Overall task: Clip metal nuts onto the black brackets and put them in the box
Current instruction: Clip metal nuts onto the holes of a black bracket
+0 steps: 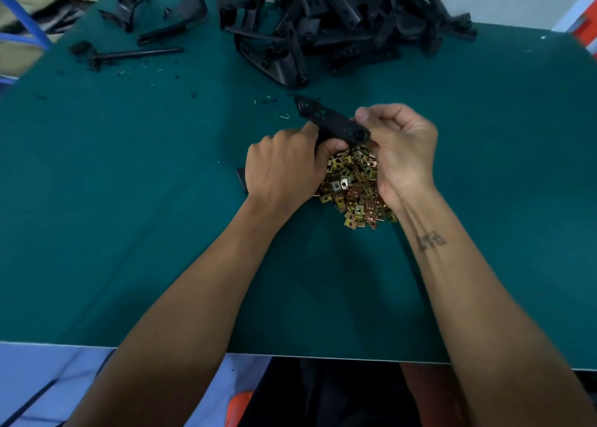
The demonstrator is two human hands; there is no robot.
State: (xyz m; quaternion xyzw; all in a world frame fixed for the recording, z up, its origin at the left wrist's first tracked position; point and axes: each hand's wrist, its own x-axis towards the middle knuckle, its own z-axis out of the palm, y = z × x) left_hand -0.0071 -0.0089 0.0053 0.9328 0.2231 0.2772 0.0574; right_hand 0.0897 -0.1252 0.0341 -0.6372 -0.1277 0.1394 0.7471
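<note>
This is looking like a small assembly workshop or factory bench. A green work mat (pixel 129 233) is covering the whole table, with a pale metal edge running along the near side. A big loose heap of identical black brackets (pixel 339 23) is sitting at the far edge, and a pile of brass-coloured metal nuts (pixel 352 187) is lying in the middle, bulk parts rather than household things. Bits of black plastic debris (pixel 193 95) are dotting the mat. Blue frame tubing (pixel 26 16) is showing at the far left corner.

Bare forearms, tattooed right wrist (pixel 431 240)
</note>
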